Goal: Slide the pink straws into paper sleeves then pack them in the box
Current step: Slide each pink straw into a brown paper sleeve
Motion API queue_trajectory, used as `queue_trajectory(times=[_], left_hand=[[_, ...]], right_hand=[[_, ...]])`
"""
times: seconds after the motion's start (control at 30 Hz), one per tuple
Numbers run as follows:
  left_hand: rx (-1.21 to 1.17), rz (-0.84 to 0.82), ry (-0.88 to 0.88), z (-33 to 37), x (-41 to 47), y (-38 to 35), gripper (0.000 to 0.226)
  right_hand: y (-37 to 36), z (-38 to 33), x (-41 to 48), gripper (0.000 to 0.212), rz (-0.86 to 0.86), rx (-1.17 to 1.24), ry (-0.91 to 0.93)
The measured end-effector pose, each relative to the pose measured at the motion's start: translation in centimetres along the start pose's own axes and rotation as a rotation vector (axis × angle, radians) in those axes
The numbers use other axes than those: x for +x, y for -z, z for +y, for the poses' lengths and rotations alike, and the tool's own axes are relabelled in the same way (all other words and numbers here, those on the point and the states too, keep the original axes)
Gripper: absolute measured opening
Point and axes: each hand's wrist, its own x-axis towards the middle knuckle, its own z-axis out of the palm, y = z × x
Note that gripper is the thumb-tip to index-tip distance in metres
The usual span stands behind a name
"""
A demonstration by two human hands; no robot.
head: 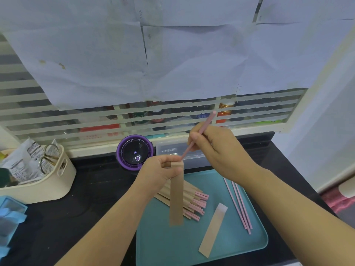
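My left hand [160, 170] pinches the top of a brown paper sleeve [176, 194] that hangs upright above the teal tray [240, 246]. My right hand [217, 150] grips a pink straw [206, 122], tilted, with its lower tip at the sleeve's open mouth. A pile of sleeved straws [189, 200] with pink ends showing lies on the tray behind the sleeve. Three bare pink straws [240, 206] lie on the tray's right side. One empty sleeve [213, 230] lies flat near the tray's middle. A clear plastic box [172, 150] stands behind the hands.
A purple round device [134, 152] sits on the black counter [86, 198] behind the tray. A cream basket [48, 181] with scissors and packets stands at the left. A blue container [10, 214] is at the left edge. A slatted partition rises at the back.
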Motion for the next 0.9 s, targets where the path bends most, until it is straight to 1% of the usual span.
queue_trajectory(times=[0.17,0.3,0.37,0.43,0.53,0.6,0.7,0.77,0.83,0.9], left_hand=[[-0.019,0.01,-0.009,0.2,-0.1,0.1,0.023],[-0.016,-0.003,-0.011,0.4,-0.2,-0.1,0.02],[-0.014,-0.007,-0.015,0.5,-0.2,-0.1,0.02],[-0.016,-0.014,-0.027,0.7,-0.2,-0.2,0.021],[-0.019,-0.03,-0.05,1.0,-0.4,-0.2,0.024],[-0.033,-0.042,-0.058,1.1,-0.5,-0.2,0.022],[-0.067,-0.076,-0.054,1.1,-0.5,-0.2,0.032],[-0.066,-0.117,-0.06,1.2,-0.4,-0.4,0.043],[-0.051,-0.153,-0.069,1.4,-0.5,-0.4,0.055],[-0.035,-0.183,-0.071,1.6,-0.5,-0.2,0.061]], right_hand=[[-0.2,0.2,0.2,0.023,-0.025,0.007,0.02],[-0.5,0.3,0.4,0.019,-0.023,0.049,-0.014],[-0.6,0.6,0.6,0.013,-0.035,0.046,-0.05],[-0.8,1.1,0.7,0.009,-0.085,0.042,-0.11],[-1.0,1.7,0.4,0.009,-0.149,0.076,-0.208],[-1.1,2.1,0.4,0.01,-0.143,0.121,-0.244],[-1.0,2.5,0.6,0.012,-0.122,0.236,-0.282],[-0.8,2.6,0.6,0.014,-0.124,0.346,-0.355],[-0.6,2.5,0.5,0.015,-0.138,0.511,-0.457],[-0.4,2.4,0.4,0.016,-0.165,0.71,-0.553]])
